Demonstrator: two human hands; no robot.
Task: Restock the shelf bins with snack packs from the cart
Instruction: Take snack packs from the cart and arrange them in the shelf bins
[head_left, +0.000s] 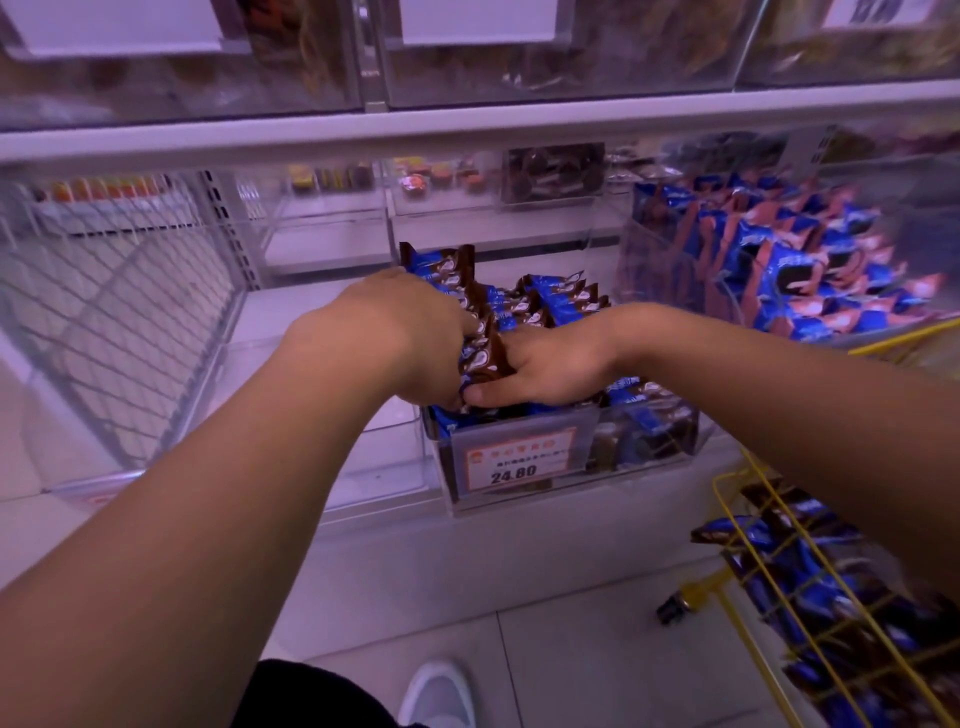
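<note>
Head view: both hands meet over the clear shelf bin (571, 483), squeezing one row of brown-and-blue snack packs (480, 348) between them.
Left hand (410, 338): fingers curl down over the row's far side, gripping the packs so they stay on edge.
Right hand (545, 371): thumb and fingers pinch the near side from the right, likely so the row goes in as a block.
Arms: both reach forward and converge; the left wrist is arched high, the right lies lower, nearly flat.
Bin: more packs (561, 301) stand behind, price tag (514, 457) in front.
Yellow wire cart (810, 597): low right, stock waiting.
</note>
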